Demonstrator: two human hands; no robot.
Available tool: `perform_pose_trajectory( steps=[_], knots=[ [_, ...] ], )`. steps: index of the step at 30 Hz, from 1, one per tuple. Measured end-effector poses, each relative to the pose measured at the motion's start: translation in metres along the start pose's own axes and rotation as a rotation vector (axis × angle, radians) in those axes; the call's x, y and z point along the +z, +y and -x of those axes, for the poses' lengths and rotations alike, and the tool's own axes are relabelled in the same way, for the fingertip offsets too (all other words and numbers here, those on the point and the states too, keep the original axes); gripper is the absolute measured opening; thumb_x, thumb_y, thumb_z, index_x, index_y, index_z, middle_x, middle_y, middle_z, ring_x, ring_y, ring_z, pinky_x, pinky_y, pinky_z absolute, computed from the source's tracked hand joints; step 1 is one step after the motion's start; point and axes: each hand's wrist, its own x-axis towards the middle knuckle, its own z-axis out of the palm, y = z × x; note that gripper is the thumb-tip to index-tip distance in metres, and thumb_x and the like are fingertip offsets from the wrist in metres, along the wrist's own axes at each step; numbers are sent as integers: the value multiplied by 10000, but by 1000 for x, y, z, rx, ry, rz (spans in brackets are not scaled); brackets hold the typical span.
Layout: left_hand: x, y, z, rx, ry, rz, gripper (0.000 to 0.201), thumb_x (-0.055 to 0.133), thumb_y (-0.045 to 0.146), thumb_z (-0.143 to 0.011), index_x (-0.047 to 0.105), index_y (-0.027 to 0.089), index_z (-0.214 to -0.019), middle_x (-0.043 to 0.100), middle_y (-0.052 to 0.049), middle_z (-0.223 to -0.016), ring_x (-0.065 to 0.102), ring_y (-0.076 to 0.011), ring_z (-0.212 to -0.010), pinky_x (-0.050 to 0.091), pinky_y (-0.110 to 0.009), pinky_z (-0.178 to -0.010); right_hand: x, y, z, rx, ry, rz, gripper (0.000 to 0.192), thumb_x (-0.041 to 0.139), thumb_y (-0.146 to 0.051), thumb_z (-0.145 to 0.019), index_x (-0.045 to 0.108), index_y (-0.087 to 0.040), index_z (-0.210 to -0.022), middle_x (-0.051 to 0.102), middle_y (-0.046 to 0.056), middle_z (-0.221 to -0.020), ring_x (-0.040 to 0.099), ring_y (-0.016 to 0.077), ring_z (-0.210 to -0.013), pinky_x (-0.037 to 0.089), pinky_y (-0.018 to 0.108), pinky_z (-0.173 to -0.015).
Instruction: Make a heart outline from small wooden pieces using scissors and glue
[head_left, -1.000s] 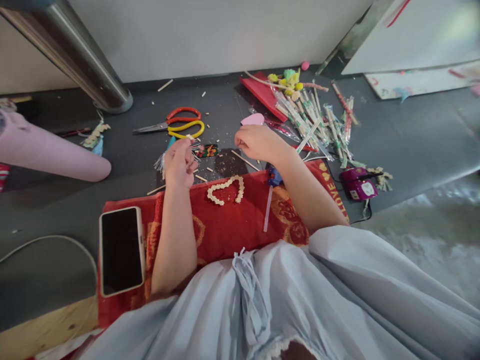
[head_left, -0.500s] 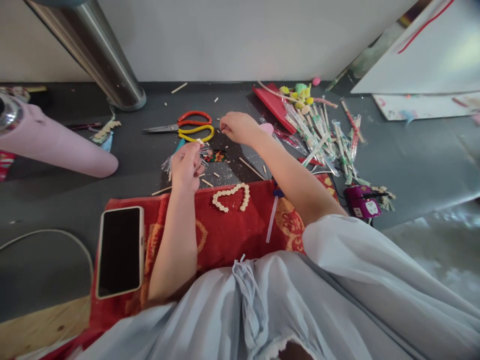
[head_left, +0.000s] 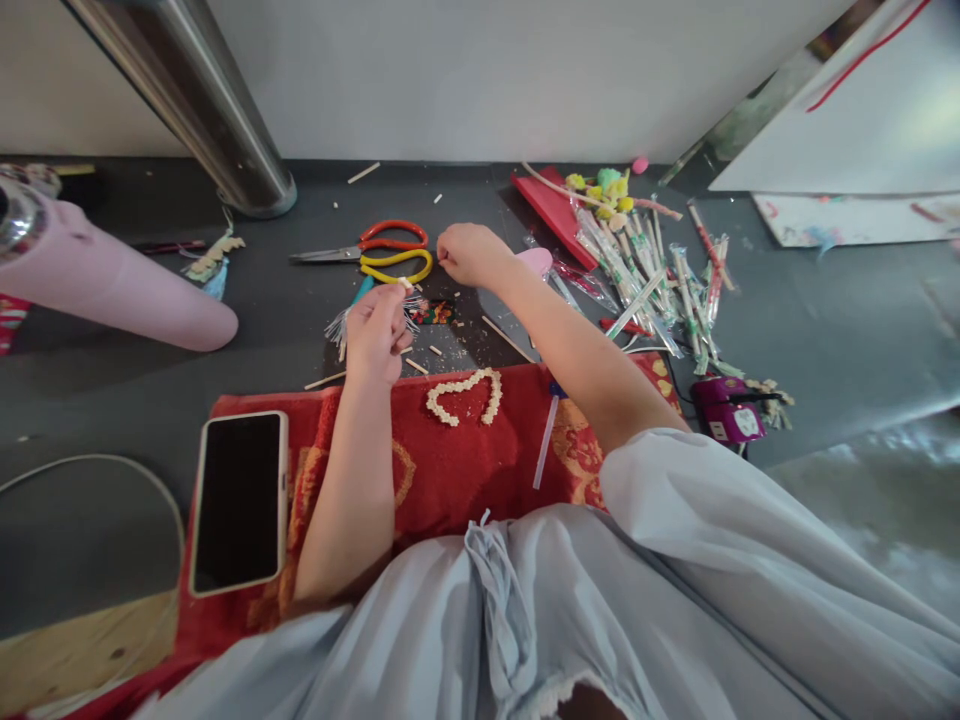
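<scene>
My left hand (head_left: 375, 330) is closed in a pinch, with a small cream-coloured piece (head_left: 406, 285) showing at the fingertips. Fingers curled together, my right hand (head_left: 471, 255) is low over the grey tabletop, right of the scissors (head_left: 394, 250) with one red and one yellow handle loop. Whatever it pinches is hidden. Below the hands, a heart-like outline of joined cream pieces (head_left: 459, 385), with a gap at its lower end, lies on the red towel (head_left: 457, 470). Short pale sticks (head_left: 417, 366) and crumbs are scattered by my left hand, near a bundle of thin silvery strands (head_left: 337, 325).
A pink bottle (head_left: 150, 280) lies at the left, near a metal cylinder (head_left: 240, 130). The phone (head_left: 238, 500) rests on the towel. To the right are wrapped sticks (head_left: 637, 270), a red packet (head_left: 551, 215) and a purple box-like device (head_left: 727, 408) with a cable.
My right hand has shifted slightly, and its fingers look more curled in. The left hand keeps its pinch. The whole view has moved a little.
</scene>
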Motion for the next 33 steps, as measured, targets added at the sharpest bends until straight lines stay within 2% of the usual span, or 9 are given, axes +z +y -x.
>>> perform_pose_trajectory(
  steps=[4,8,11,14,21,28,33],
  knots=[
    [1,1,0,-19,14,-4,113,667,204,-796,647,163,-693,320,105,-424,202,-16,-355,184,-137,-343,-3,5,7,-37,77,-121,203,463,-137,-911,661,-130,-957,700,131,-1050,642,243,-974,480,391,-913],
    [1,0,1,-13,-5,-7,133,659,191,-801,627,172,-674,324,106,-415,198,-20,-346,176,-139,-336,-8,9,29,-166,283,-524,74,559,-220,-916,617,-175,-908,674,47,-905,599,150,-820,499,311,-812],
    [1,-1,2,-11,-67,-18,125,692,200,-768,609,183,-676,351,106,-421,216,-21,-348,195,-139,-338,-16,1,54,-268,392,-851,181,572,-375,-957,590,-197,-927,633,6,-860,577,104,-757,501,257,-726],
    [1,-2,3,-17,-139,-33,164,736,225,-727,585,196,-669,380,104,-425,239,-21,-355,209,-138,-340,-24,-12,76,-355,448,-1003,289,555,-486,-971,575,-201,-931,608,3,-893,578,87,-782,509,246,-747],
    [-1,-5,5,27,-296,-54,346,837,352,-654,520,216,-644,386,111,-426,265,-25,-352,232,-146,-337,-24,-27,97,-423,534,-1029,302,544,-497,-981,562,-203,-916,576,-2,-883,563,81,-783,508,241,-731],
    [0,-5,6,22,-365,-87,345,855,363,-580,551,212,-639,377,111,-433,261,-22,-364,241,-138,-326,-23,-39,119,-270,653,-880,236,556,-420,-986,589,-203,-897,636,12,-880,588,93,-767,518,244,-693],
    [-2,-9,3,62,-421,-152,442,877,476,-588,521,214,-620,376,105,-441,264,-25,-352,250,-146,-316,-16,-50,123,-275,772,-807,165,552,-324,-991,609,-194,-906,659,10,-888,610,100,-800,523,268,-733]
  ],
)
